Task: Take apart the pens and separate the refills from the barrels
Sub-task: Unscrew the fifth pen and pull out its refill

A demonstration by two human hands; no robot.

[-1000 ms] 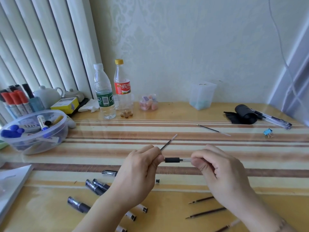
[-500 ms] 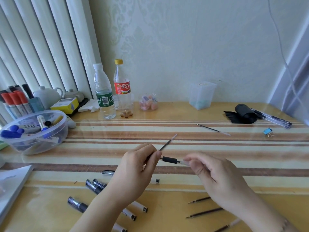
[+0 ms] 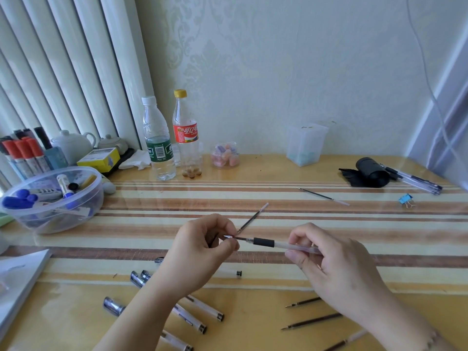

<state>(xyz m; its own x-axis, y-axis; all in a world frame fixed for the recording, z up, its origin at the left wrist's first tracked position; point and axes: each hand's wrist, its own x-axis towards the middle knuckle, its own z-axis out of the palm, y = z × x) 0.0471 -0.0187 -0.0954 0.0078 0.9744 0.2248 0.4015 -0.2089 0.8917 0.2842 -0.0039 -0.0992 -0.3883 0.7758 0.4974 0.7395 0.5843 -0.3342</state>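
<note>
- The left hand (image 3: 202, 245) pinches the tip end of a thin dark refill (image 3: 241, 238) that sticks out of a pen barrel.
- The same hand also holds a second refill (image 3: 253, 217), which points up and away to the right.
- The right hand (image 3: 326, 259) pinches the clear pen barrel (image 3: 286, 245) with curled fingers, just past its black grip.
- Both hands hover a little apart above the striped desk (image 3: 354, 224).
- Empty barrels (image 3: 200, 309) lie on the desk near the left arm.
- 3 loose refills (image 3: 311, 321) lie near the right arm.
- 1 more refill (image 3: 324, 197) lies farther back on the desk.
- A clear bowl (image 3: 58, 214) of markers sits at the left.
- 2 bottles (image 3: 158, 143) stand by the wall.
</note>
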